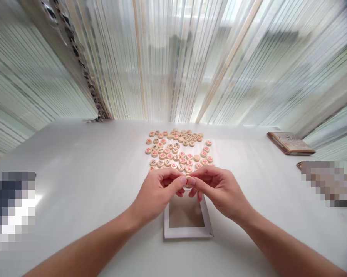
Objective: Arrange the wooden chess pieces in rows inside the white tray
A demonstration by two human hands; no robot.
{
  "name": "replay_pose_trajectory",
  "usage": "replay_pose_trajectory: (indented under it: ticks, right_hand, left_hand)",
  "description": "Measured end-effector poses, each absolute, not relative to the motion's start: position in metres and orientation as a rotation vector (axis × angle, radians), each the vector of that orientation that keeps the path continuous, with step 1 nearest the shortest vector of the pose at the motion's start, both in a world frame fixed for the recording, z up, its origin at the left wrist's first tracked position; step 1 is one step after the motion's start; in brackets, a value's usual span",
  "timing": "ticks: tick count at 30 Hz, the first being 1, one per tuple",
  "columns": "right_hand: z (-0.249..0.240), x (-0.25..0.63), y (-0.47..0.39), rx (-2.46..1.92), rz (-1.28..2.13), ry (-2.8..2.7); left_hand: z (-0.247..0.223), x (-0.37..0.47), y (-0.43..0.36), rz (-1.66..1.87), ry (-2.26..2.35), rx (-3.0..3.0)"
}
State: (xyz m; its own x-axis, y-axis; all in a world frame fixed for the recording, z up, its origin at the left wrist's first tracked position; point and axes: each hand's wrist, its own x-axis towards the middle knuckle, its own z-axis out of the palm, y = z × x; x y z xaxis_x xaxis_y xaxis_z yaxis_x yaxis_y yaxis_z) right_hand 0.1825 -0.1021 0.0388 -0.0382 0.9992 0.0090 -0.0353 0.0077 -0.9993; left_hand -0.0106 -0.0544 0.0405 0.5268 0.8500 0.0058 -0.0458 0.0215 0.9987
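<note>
Between the fingertips of both my hands is a round wooden Chinese chess piece with a red character facing me. My left hand pinches it from the left, and my right hand from the right. Below the fingers lies an open white-rimmed box with a brown floor; its far end is partly hidden by my hands. Past my hands, many loose Chinese chess pieces with red or black characters lie spread on the white table, a few showing blank faces.
A brown printed box lies at the right rear of the white table. Nearer on the right is a blurred-out flat item; another blurred dark object sits at the left edge. String curtains hang behind the table.
</note>
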Motion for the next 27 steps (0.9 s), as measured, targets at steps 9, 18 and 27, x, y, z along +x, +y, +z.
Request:
replay_pose_trajectory:
  ticks: [9, 18, 27]
  right_hand:
    - [0.042, 0.178, -0.108, -1.155, 1.309, -1.028]
    - [0.042, 0.177, -0.108, -1.073, 1.503, -0.835]
    - [0.045, 0.180, -0.109, -1.067, 1.612, -0.808]
  left_hand:
    - [0.041, -0.010, -0.069, 0.948, 0.786, 1.560]
    - [0.042, -0.007, -0.071, 1.016, 0.697, 1.354]
    - [0.043, -0.007, -0.066, 0.958, 0.654, 1.214]
